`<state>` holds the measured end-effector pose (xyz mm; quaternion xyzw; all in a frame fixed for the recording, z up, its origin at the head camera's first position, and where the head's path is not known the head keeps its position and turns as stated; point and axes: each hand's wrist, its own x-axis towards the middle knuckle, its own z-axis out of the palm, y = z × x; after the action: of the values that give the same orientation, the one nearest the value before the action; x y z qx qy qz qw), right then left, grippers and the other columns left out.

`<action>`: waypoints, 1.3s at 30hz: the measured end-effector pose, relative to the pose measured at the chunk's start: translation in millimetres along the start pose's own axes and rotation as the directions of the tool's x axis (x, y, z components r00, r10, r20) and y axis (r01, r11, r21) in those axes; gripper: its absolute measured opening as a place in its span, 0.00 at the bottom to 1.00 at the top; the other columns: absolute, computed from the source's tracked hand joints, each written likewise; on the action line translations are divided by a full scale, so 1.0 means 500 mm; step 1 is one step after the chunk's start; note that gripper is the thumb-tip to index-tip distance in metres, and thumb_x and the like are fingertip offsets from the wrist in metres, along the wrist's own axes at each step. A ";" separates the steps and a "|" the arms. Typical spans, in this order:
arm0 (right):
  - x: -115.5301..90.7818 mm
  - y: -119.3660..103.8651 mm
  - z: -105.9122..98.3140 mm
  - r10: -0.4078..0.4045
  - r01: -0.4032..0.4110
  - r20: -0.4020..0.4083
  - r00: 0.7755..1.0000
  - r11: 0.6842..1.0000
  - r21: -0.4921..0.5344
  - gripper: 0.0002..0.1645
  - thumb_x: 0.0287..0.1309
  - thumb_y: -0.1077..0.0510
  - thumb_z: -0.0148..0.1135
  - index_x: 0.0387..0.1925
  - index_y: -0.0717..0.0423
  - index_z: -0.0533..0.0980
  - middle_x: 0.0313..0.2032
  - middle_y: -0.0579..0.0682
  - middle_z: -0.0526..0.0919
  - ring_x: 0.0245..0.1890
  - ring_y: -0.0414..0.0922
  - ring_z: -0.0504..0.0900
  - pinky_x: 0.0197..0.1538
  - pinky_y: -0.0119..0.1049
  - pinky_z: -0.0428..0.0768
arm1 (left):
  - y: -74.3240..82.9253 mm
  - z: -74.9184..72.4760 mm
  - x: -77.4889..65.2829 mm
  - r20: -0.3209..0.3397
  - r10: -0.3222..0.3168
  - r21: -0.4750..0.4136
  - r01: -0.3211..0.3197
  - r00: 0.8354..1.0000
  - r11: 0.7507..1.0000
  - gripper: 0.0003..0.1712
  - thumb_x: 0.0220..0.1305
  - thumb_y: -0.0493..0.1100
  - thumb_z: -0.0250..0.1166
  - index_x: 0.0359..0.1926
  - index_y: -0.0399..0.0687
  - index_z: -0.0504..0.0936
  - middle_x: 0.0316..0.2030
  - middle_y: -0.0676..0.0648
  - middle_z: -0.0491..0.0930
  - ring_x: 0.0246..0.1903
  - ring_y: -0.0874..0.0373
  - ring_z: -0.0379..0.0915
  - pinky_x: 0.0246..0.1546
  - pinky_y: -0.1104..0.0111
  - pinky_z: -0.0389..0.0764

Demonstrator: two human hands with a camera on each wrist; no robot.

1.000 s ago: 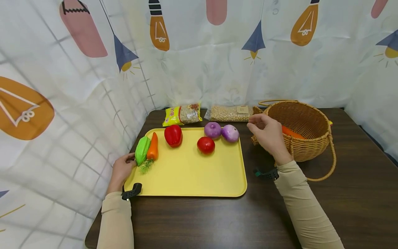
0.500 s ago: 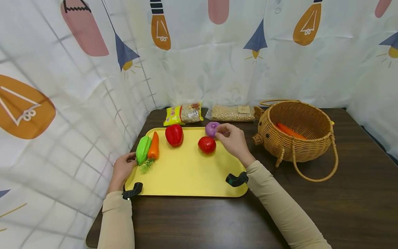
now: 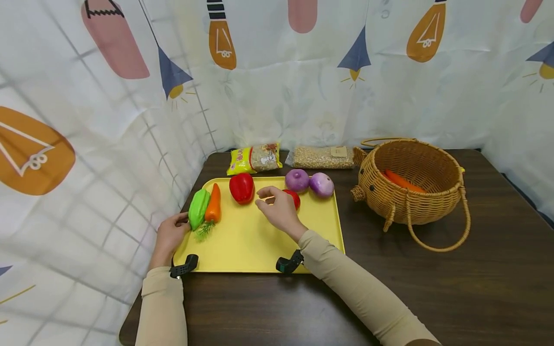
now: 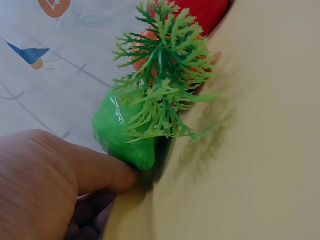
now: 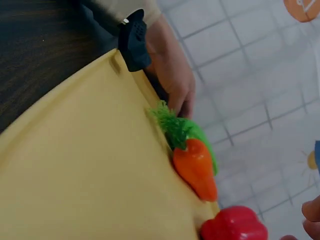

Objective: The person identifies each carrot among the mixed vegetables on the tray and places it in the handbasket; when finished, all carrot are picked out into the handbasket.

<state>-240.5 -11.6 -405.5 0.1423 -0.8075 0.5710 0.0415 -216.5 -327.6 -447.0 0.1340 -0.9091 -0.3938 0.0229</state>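
My left hand [image 3: 169, 236] grips the left rim of the yellow tray [image 3: 255, 247]; in the left wrist view its thumb [image 4: 107, 172] lies over the rim, fingers underneath. Close by are a green ridged vegetable [image 3: 198, 209] and an orange carrot [image 3: 214, 205] with leafy green top [image 4: 165, 75]. Above the middle of the tray, my right hand [image 3: 281, 210] has loosely bent fingers with nothing between them. It partly hides a red tomato [image 3: 295, 197]. A red bell pepper [image 3: 242, 188] sits to its upper left. Two purple onions [image 3: 296, 181] lie along the tray's back right.
A pig-shaped wicker basket [image 3: 415, 209] with rope-like handles stands right of the tray, an orange carrot [image 3: 404, 182] inside. Behind the tray lie a yellow-labelled food bag [image 3: 254, 158] and a clear bag of grains [image 3: 323, 157]. A patterned curtain [image 3: 285, 96] borders the table.
My right hand has moved left from beside the basket, past the onions, to above the tray's middle. The left hand stays at the tray's rim.
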 end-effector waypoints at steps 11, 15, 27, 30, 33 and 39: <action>0.001 -0.009 0.111 0.069 -0.072 0.102 0.992 0.997 0.024 0.20 0.58 0.54 0.68 0.51 0.55 0.79 0.50 0.50 0.82 0.47 0.49 0.80 0.49 0.34 0.79 | 0.006 -0.002 -0.004 -0.006 -0.009 -0.009 0.009 1.000 1.000 0.27 0.66 0.37 0.53 0.66 0.36 0.72 0.58 0.32 0.75 0.54 0.41 0.71 0.51 0.57 0.71; 0.001 -0.017 0.148 0.086 -0.092 0.112 0.990 0.995 0.049 0.21 0.58 0.53 0.68 0.52 0.55 0.78 0.52 0.51 0.81 0.48 0.50 0.80 0.48 0.33 0.79 | 0.005 -0.004 -0.004 -0.009 -0.020 -0.015 0.019 1.000 1.000 0.27 0.67 0.38 0.54 0.66 0.36 0.72 0.57 0.33 0.75 0.54 0.42 0.72 0.50 0.57 0.71; 0.007 -0.031 0.230 0.092 -0.088 0.075 0.993 0.995 -0.053 0.28 0.56 0.50 0.71 0.55 0.56 0.77 0.54 0.48 0.79 0.52 0.48 0.78 0.54 0.36 0.75 | 0.001 -0.005 0.000 0.001 -0.003 -0.022 0.003 1.000 1.000 0.27 0.66 0.37 0.55 0.65 0.35 0.72 0.56 0.32 0.76 0.53 0.42 0.73 0.49 0.59 0.72; 0.011 -0.033 0.243 0.071 -0.058 0.081 0.994 0.988 -0.146 0.30 0.56 0.46 0.70 0.57 0.55 0.75 0.54 0.47 0.78 0.52 0.45 0.76 0.56 0.35 0.74 | 0.001 -0.007 -0.002 0.002 -0.009 -0.014 0.009 1.000 1.000 0.27 0.66 0.37 0.55 0.65 0.35 0.72 0.56 0.32 0.76 0.53 0.42 0.73 0.49 0.58 0.73; 0.015 -0.035 0.253 0.069 -0.051 0.078 0.995 0.975 -0.217 0.33 0.55 0.42 0.69 0.57 0.54 0.74 0.52 0.47 0.77 0.48 0.43 0.76 0.54 0.33 0.75 | 0.002 -0.006 -0.005 0.010 -0.008 -0.002 0.008 1.000 1.000 0.27 0.67 0.38 0.55 0.65 0.35 0.72 0.56 0.32 0.76 0.53 0.41 0.73 0.48 0.58 0.73; 0.021 -0.038 0.258 0.109 -0.093 0.055 0.993 0.967 -0.239 0.34 0.53 0.40 0.70 0.57 0.54 0.75 0.48 0.47 0.78 0.43 0.42 0.75 0.48 0.32 0.75 | 0.001 -0.001 -0.006 0.001 -0.006 -0.001 0.006 1.000 1.000 0.26 0.67 0.39 0.56 0.65 0.36 0.73 0.55 0.32 0.77 0.51 0.42 0.74 0.45 0.60 0.74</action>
<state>-233.2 -140.0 -430.4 0.1142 -0.8768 0.4671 0.0018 -213.9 -326.9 -446.0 0.1363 -0.9084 -0.3946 0.0213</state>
